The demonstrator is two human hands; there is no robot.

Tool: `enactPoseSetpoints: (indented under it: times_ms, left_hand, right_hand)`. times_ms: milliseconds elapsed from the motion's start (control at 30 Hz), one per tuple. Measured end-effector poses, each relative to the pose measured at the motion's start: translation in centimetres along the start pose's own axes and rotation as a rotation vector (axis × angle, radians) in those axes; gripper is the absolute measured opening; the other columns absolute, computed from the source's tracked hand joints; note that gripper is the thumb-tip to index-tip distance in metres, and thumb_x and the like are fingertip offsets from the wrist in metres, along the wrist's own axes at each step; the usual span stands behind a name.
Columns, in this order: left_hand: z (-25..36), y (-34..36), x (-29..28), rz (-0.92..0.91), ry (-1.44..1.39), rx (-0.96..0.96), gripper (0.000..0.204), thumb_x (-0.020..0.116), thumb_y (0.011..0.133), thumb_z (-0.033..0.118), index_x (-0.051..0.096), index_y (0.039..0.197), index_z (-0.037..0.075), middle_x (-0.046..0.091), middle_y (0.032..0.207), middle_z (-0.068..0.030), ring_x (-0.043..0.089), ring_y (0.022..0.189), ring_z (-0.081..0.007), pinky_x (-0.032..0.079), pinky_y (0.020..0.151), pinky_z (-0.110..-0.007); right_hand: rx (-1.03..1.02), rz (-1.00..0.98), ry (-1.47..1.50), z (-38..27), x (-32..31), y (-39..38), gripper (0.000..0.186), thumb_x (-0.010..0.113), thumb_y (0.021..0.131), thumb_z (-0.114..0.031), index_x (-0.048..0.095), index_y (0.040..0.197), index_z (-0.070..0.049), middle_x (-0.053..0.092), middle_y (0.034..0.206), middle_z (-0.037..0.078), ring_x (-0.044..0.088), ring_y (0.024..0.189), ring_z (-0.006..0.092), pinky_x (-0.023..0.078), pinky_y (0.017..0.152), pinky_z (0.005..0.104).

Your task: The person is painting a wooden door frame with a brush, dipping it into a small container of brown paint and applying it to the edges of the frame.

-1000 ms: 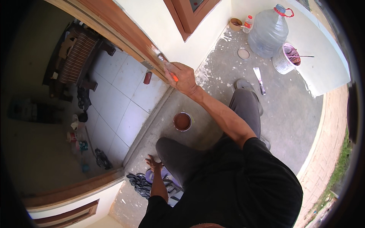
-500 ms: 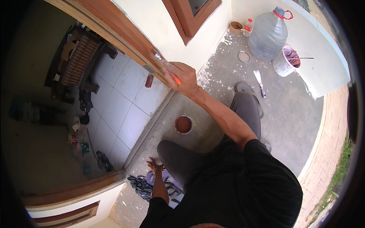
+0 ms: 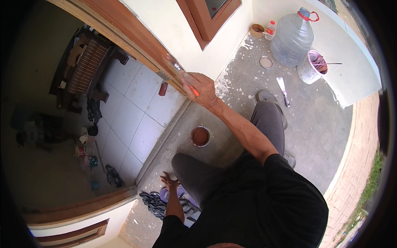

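Note:
My right hand [image 3: 200, 90] is closed around a paintbrush [image 3: 193, 89] with an orange handle end. The brush's bristles touch the brown wooden door frame [image 3: 155, 53], near its lower part. Below my right forearm, a small open can of brown paint [image 3: 200, 136] stands on the concrete by the doorstep. My left hand [image 3: 169, 181] is low beside my bent left knee, its fingers spread and holding nothing I can see. Next to it lie a purple sandal [image 3: 182, 193] and a crumpled black plastic bag [image 3: 153, 205]. Whether the hand rests on the sandal, I cannot tell.
At the far right stand a large clear water bottle [image 3: 292, 37], a white bucket [image 3: 309, 72], a small bottle [image 3: 270, 30] and a roll of tape [image 3: 257, 30]. A scraper [image 3: 283, 91] lies on the floor. White tiles [image 3: 132, 103] with a reddish block [image 3: 163, 89] show indoors.
My right hand and the brush have slid slightly down and right along the door frame. My left hand stays in place. A dim shape in the dark room has shifted.

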State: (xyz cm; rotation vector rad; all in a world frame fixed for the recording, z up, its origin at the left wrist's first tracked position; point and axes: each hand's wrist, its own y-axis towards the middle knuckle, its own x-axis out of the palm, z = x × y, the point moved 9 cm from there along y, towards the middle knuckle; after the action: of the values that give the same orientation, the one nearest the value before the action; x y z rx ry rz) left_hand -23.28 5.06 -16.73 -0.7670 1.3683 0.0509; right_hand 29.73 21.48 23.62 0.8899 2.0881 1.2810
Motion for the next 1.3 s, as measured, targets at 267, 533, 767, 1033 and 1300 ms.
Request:
enactPoseSetpoints:
  times_ms: [267,533,767,1033,1300]
  left_hand:
    - [0.1,-0.2,-0.2,0.004,0.021,-0.004,0.132,0.092,0.063,0.037,0.0,0.158,0.028,-0.003,0.164,-0.0176,0.011,0.15,-0.0376,0.033,0.117,-0.044]
    - [0.4,-0.2,-0.1,-0.002,0.02,0.004,0.13,0.091,0.064,0.039,0.001,0.158,0.027,-0.002,0.164,-0.0185,0.012,0.15,-0.0381,0.031,0.118,-0.044]
    - [0.0,-0.1,0.0,-0.001,0.001,0.011,0.131,0.091,0.064,0.038,0.0,0.158,0.027,-0.003,0.163,-0.0204,0.011,0.15,-0.0392,0.03,0.119,-0.044]
    - [0.3,-0.3,-0.3,0.004,-0.015,0.014,0.133,0.092,0.063,0.034,0.0,0.158,0.027,-0.003,0.164,-0.02,0.009,0.15,-0.0382,0.029,0.118,-0.045]
    - [0.6,-0.6,-0.4,-0.004,-0.013,-0.001,0.132,0.092,0.063,0.035,0.0,0.158,0.028,-0.002,0.164,-0.0198,0.01,0.151,-0.0379,0.03,0.118,-0.046]
  right_hand:
    - [0.049,-0.017,-0.023,1.0,0.3,-1.2,0.029,0.072,0.079,-0.004,0.069,0.108,-0.001,0.071,0.09,0.012,0.069,0.074,0.0249,0.056,0.067,0.0329]
    - [0.081,-0.048,-0.029,1.5,0.6,-2.4,0.028,0.072,0.08,-0.005,0.069,0.108,-0.001,0.07,0.088,0.011,0.069,0.075,0.0249,0.056,0.067,0.0332]
    - [0.088,-0.068,-0.022,1.7,0.8,-3.2,0.029,0.071,0.08,-0.003,0.069,0.108,-0.001,0.071,0.091,0.013,0.07,0.075,0.027,0.057,0.067,0.0343]
    - [0.109,-0.106,-0.033,2.5,1.1,-4.6,0.029,0.071,0.079,-0.001,0.069,0.109,0.0,0.07,0.088,0.013,0.069,0.071,0.027,0.056,0.062,0.0343]
    - [0.162,-0.161,-0.039,3.5,1.5,-6.2,0.028,0.071,0.08,-0.002,0.07,0.108,-0.002,0.07,0.086,0.013,0.068,0.069,0.0271,0.055,0.06,0.035]
